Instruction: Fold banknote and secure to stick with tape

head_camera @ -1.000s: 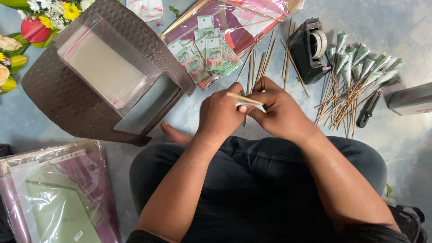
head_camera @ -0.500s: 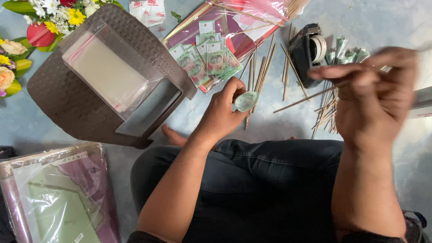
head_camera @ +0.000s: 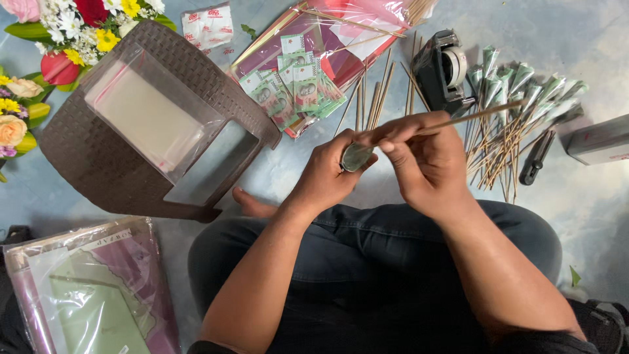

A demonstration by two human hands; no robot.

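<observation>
My left hand (head_camera: 331, 172) grips a rolled green banknote (head_camera: 356, 157) in front of my lap. My right hand (head_camera: 426, 160) pinches a thin wooden skewer (head_camera: 472, 115) whose near end meets the rolled note; the stick points away to the right. Both hands touch each other above my crossed legs in dark trousers. Just beyond them lie loose skewers (head_camera: 373, 98) and a stack of green banknotes (head_camera: 291, 92) on a pink plastic sleeve.
A brown woven stool (head_camera: 78, 164) lies to the left with clear plastic sheets (head_camera: 147, 118) on it. Flowers (head_camera: 39, 59) fill the far left. A black tape dispenser (head_camera: 442, 72), a pile of note-tipped skewers (head_camera: 517, 111), a black cutter (head_camera: 536, 158) and wrapped paper sheets (head_camera: 85, 288) surround me.
My right hand swung out to the right, picked up a skewer, and has come back to meet the left hand. The left hand kept the rolled note throughout.
</observation>
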